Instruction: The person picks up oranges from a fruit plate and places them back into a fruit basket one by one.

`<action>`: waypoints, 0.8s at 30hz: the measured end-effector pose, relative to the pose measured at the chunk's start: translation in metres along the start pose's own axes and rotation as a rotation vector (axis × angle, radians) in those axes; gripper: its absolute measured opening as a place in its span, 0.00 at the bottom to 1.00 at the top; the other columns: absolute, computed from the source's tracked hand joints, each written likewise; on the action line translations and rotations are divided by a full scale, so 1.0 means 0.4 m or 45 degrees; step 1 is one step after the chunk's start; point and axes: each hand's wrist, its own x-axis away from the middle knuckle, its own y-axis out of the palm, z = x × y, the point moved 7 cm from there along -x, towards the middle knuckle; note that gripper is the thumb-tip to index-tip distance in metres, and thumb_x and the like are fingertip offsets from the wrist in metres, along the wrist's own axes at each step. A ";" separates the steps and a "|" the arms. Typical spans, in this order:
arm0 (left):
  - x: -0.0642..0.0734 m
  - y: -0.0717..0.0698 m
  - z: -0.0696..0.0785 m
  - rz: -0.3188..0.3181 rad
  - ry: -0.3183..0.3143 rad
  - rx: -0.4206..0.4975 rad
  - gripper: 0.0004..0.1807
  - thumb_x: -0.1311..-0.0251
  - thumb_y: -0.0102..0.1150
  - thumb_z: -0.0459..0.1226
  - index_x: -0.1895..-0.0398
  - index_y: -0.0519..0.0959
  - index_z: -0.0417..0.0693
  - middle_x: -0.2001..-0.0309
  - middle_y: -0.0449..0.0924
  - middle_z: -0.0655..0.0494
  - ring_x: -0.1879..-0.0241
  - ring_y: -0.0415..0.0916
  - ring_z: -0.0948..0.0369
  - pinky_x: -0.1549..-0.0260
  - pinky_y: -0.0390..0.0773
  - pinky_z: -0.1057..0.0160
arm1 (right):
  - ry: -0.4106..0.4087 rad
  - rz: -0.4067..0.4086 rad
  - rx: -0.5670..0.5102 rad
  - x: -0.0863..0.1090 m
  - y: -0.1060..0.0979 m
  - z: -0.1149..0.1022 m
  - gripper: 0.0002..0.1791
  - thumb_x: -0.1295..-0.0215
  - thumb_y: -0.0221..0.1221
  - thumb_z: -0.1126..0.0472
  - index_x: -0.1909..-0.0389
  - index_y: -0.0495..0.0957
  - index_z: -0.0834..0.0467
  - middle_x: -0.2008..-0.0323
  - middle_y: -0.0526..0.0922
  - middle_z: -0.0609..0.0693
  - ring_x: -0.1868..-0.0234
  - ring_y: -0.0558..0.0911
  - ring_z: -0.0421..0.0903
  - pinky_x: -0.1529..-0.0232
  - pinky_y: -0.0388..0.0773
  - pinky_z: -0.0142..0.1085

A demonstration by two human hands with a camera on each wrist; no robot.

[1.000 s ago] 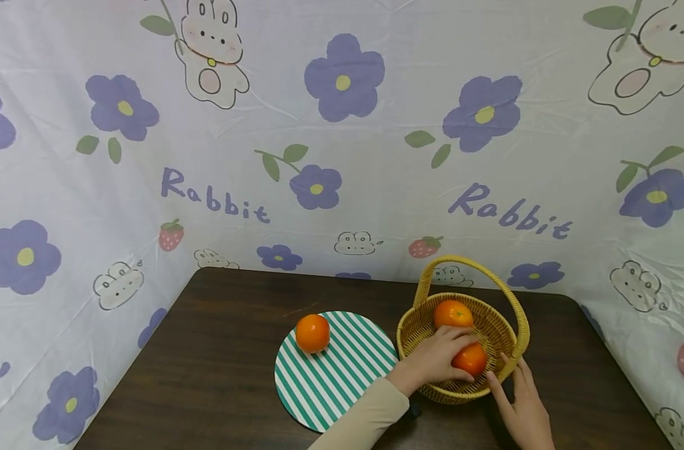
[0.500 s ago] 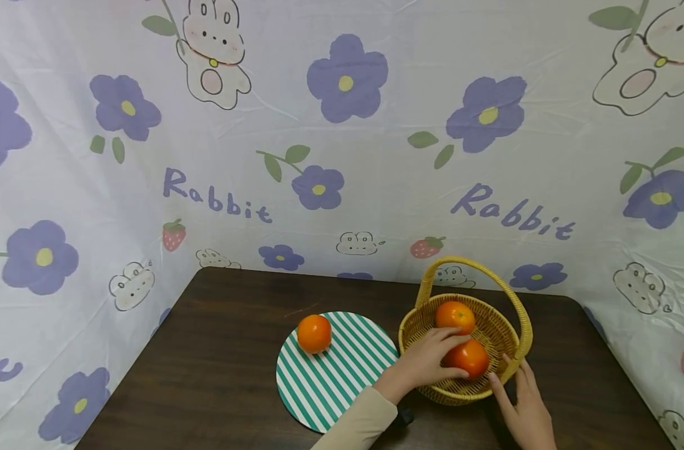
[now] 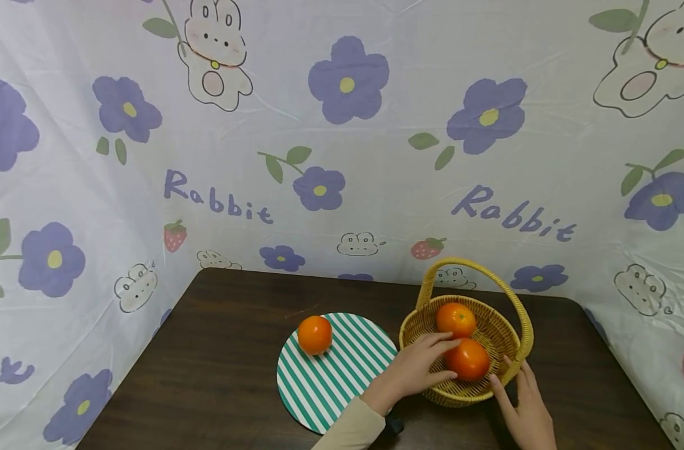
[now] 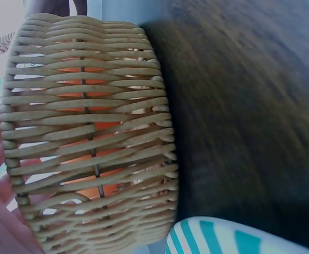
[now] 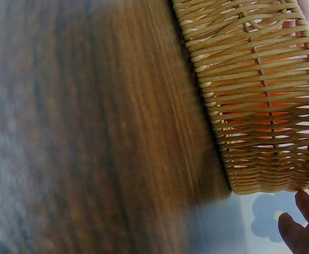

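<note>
A yellow wicker basket (image 3: 496, 328) sat upright toward the right of a dark wooden table (image 3: 207, 362), its mouth facing up. Its tall handle (image 3: 526, 331) arched diagonally, from the far left rim to the near right. Inside lay a far orange (image 3: 456, 319), stem end up, and a near orange (image 3: 470, 361). The left hand (image 3: 411, 370) reached over the left rim, thumb and fingers spread apart around the near orange; whether they touched it could not be told. The right hand (image 3: 526, 406) had thumb and fingers parted, tips against the rim by the handle's near foot. Just left of the basket lay a round green-and-white striped mat (image 3: 347, 369), a third orange (image 3: 315, 335) near its far left edge. Bare tabletop stretched widely left of the mat, more narrowly right of the basket.
</note>
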 end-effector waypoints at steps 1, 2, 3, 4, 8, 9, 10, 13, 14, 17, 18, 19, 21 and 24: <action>0.003 -0.002 0.000 0.012 0.007 -0.003 0.32 0.39 0.49 0.56 0.32 0.60 0.63 0.32 0.59 0.60 0.35 0.60 0.62 0.43 0.69 0.65 | -0.002 0.003 0.000 0.000 -0.001 0.000 0.38 0.30 0.40 0.39 0.31 0.53 0.62 0.30 0.45 0.65 0.39 0.61 0.71 0.57 0.66 0.68; 0.007 -0.004 0.000 0.022 0.012 -0.002 0.32 0.39 0.50 0.56 0.32 0.61 0.63 0.32 0.60 0.60 0.36 0.60 0.62 0.43 0.69 0.65 | -0.001 0.002 -0.002 0.000 -0.001 0.000 0.38 0.30 0.40 0.39 0.31 0.53 0.62 0.30 0.45 0.65 0.39 0.61 0.71 0.57 0.66 0.67; 0.010 -0.007 0.000 0.033 0.017 -0.001 0.31 0.39 0.50 0.55 0.32 0.61 0.62 0.32 0.60 0.60 0.36 0.61 0.62 0.43 0.69 0.65 | 0.001 -0.001 -0.002 0.000 -0.001 0.001 0.38 0.30 0.40 0.39 0.31 0.53 0.62 0.30 0.45 0.65 0.39 0.61 0.71 0.57 0.66 0.67; 0.013 -0.009 0.000 0.042 0.021 0.003 0.31 0.39 0.51 0.55 0.32 0.62 0.62 0.33 0.61 0.59 0.36 0.61 0.62 0.43 0.70 0.65 | 0.003 -0.006 -0.002 0.000 -0.001 0.001 0.38 0.30 0.40 0.39 0.31 0.52 0.62 0.30 0.45 0.65 0.39 0.61 0.71 0.57 0.66 0.67; 0.025 -0.018 -0.001 0.073 0.035 0.012 0.31 0.39 0.52 0.53 0.33 0.63 0.60 0.33 0.62 0.58 0.36 0.62 0.61 0.43 0.69 0.64 | 0.019 -0.031 -0.002 0.000 0.001 0.004 0.39 0.31 0.39 0.38 0.30 0.51 0.61 0.30 0.44 0.65 0.39 0.60 0.71 0.56 0.65 0.68; 0.028 -0.019 -0.001 0.081 0.042 0.011 0.30 0.38 0.52 0.53 0.33 0.63 0.60 0.33 0.62 0.58 0.36 0.62 0.61 0.42 0.69 0.64 | 0.021 -0.036 -0.001 0.000 0.001 0.004 0.39 0.31 0.38 0.38 0.30 0.51 0.61 0.30 0.44 0.65 0.39 0.60 0.71 0.56 0.65 0.68; 0.031 -0.020 -0.002 0.087 0.050 0.009 0.30 0.38 0.52 0.53 0.33 0.63 0.59 0.33 0.62 0.57 0.36 0.62 0.61 0.42 0.68 0.64 | 0.023 -0.038 -0.002 0.000 0.002 0.004 0.39 0.31 0.38 0.37 0.30 0.51 0.61 0.30 0.43 0.65 0.39 0.60 0.71 0.56 0.65 0.68; 0.040 -0.023 -0.003 0.099 0.065 0.014 0.30 0.38 0.51 0.53 0.33 0.64 0.59 0.34 0.63 0.57 0.36 0.61 0.62 0.41 0.67 0.63 | 0.018 -0.033 -0.003 0.000 0.002 0.003 0.39 0.31 0.38 0.38 0.30 0.51 0.61 0.30 0.43 0.64 0.38 0.60 0.71 0.56 0.65 0.68; 0.043 -0.024 -0.002 0.105 0.071 0.016 0.30 0.38 0.51 0.54 0.33 0.64 0.59 0.34 0.63 0.57 0.36 0.61 0.62 0.40 0.67 0.63 | 0.015 -0.030 -0.003 0.000 0.002 0.003 0.39 0.31 0.39 0.38 0.30 0.51 0.61 0.30 0.43 0.64 0.38 0.60 0.70 0.56 0.65 0.68; 0.050 -0.028 -0.002 0.111 0.077 0.013 0.30 0.38 0.51 0.54 0.33 0.64 0.59 0.33 0.62 0.57 0.35 0.60 0.62 0.39 0.66 0.63 | 0.006 -0.021 -0.001 0.000 0.002 0.002 0.38 0.30 0.39 0.39 0.30 0.51 0.61 0.30 0.44 0.65 0.38 0.60 0.70 0.57 0.65 0.68; 0.052 -0.029 -0.002 0.113 0.079 0.010 0.30 0.38 0.51 0.54 0.33 0.64 0.59 0.33 0.62 0.57 0.35 0.60 0.61 0.39 0.65 0.63 | 0.006 -0.022 0.000 -0.001 0.002 0.002 0.38 0.30 0.39 0.39 0.30 0.51 0.61 0.30 0.43 0.65 0.38 0.60 0.70 0.56 0.65 0.68; 0.054 -0.030 -0.002 0.110 0.077 0.004 0.30 0.38 0.50 0.54 0.33 0.63 0.59 0.33 0.62 0.58 0.35 0.59 0.61 0.39 0.65 0.63 | 0.007 -0.022 0.002 -0.001 0.002 0.002 0.38 0.30 0.39 0.38 0.30 0.51 0.61 0.30 0.43 0.65 0.38 0.60 0.71 0.56 0.65 0.68; 0.058 -0.032 -0.002 0.107 0.077 0.002 0.30 0.38 0.51 0.54 0.33 0.63 0.59 0.33 0.61 0.59 0.35 0.59 0.61 0.38 0.65 0.62 | 0.006 -0.023 0.004 0.000 0.002 0.002 0.38 0.30 0.39 0.38 0.30 0.51 0.62 0.30 0.43 0.65 0.39 0.60 0.71 0.57 0.65 0.68; 0.064 -0.034 -0.003 0.102 0.076 0.003 0.30 0.38 0.51 0.53 0.33 0.63 0.59 0.33 0.61 0.60 0.34 0.59 0.60 0.38 0.64 0.61 | 0.003 -0.019 0.009 0.000 0.001 0.001 0.38 0.30 0.39 0.38 0.30 0.51 0.62 0.30 0.43 0.65 0.39 0.60 0.71 0.57 0.66 0.67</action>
